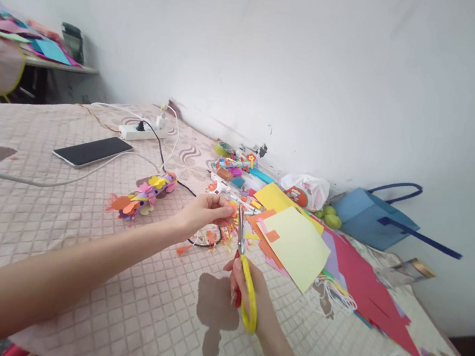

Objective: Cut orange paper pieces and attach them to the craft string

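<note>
My right hand [261,296] grips a pair of scissors [241,233] with one yellow and one red handle. Their blades point up and away, and look nearly together. Just left of the blade tips, my left hand [205,214] is pinched on a small orange-red paper piece [226,219]. Whether the blades touch that piece I cannot tell. Below the left hand, yellow and orange paper scraps [221,237] lie scattered near a black cable loop. A purple tube with colourful paper flowers [147,195] rests left of my left hand.
Coloured paper sheets [299,245] spread out on the right, near white string [338,296]. Behind them stand a white plastic bag [305,190] and a blue bag [375,218]. On the left lie a tablet-like dark device [92,151], a power strip [143,132] and cables.
</note>
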### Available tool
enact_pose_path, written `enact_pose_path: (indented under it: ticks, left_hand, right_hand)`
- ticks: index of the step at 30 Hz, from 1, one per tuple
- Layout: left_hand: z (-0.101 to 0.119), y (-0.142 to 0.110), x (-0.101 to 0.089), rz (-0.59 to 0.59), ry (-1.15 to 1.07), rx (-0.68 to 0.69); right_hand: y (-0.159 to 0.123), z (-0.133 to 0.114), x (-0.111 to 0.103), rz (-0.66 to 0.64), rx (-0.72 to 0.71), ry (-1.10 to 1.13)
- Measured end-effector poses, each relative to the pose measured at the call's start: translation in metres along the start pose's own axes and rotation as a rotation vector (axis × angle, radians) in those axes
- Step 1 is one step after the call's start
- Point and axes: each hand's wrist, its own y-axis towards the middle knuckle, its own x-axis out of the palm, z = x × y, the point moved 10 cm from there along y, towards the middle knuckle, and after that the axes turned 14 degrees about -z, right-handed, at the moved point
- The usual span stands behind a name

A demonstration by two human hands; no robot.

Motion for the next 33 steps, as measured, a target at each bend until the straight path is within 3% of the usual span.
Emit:
enact_pose_path:
  ticks: [6, 33]
  left_hand:
    - [-0.0003, -0.0003, 0.0038, -0.018, -0.016, 0.000]
    - [-0.0050, 0.0001, 0.0068, -0.037, -0.081, -0.004]
  right_hand:
    - [-0.0011, -0.0042, -0.0004, 0.004, -0.004, -0.108]
    - [0.0003, -0.0061, -0.0087, 0.038, -0.038, -0.170]
